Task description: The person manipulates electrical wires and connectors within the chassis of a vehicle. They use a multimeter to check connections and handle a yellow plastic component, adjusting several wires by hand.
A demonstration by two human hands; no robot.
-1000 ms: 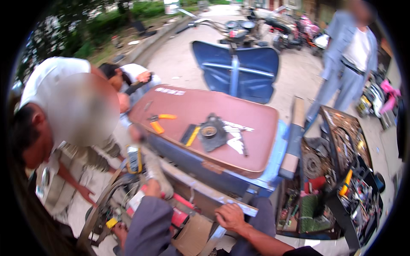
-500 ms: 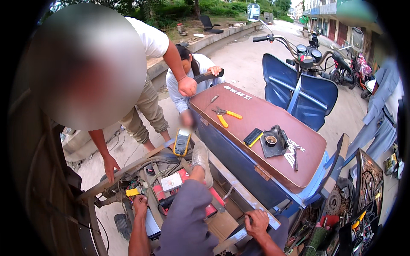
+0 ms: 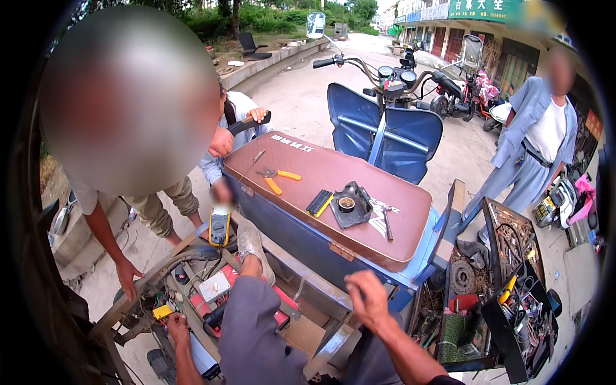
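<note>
My left hand (image 3: 178,327) is down in the frame of the vehicle, fingers closed beside a small yellow block (image 3: 163,312) among wires; whatever the fingertips hold is hidden. A bluish-white box (image 3: 201,354) lies beside that wrist. My right hand (image 3: 367,298) is raised in front of the seat, loosely curled, with nothing visible in it. On the brown seat (image 3: 398,237) lie yellow-handled wire strippers (image 3: 289,174), a black and yellow case (image 3: 319,203), a black housing (image 3: 354,215) and a thin tool (image 3: 388,224). A yellow multimeter (image 3: 219,226) stands by my shoe (image 3: 250,240).
One person leans in at left, a hand (image 3: 129,278) on the metal frame (image 3: 163,263). Another crouches behind the seat; a third person (image 3: 536,135) stands at right. An open toolbox (image 3: 523,321) and a tray of parts (image 3: 462,276) lie at right. Blue bodywork (image 3: 378,138) and handlebars stand ahead.
My right hand has lifted off the metal rail. The view has turned right, showing more of the standing person and the toolbox. My left hand stays by the yellow block.
</note>
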